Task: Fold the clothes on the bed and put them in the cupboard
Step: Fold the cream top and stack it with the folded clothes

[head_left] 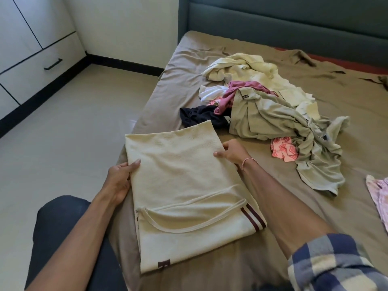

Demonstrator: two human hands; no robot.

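Soft, even daylight fills the room, bright without harsh glare; its source lies outside the view. The pale glossy floor tiles (73, 133) carry a faint sheen beside the brown-sheeted bed (336, 206). Shadows are mild and diffuse under the heap of crumpled clothes (273, 114). A slight yellow-green cast tints everything. Mid-frame is sharp: the weave of the cream knit shirt (178, 164) reads clearly. The wide lens bows the white cupboard doors (23, 38) and padded teal headboard (283, 24).
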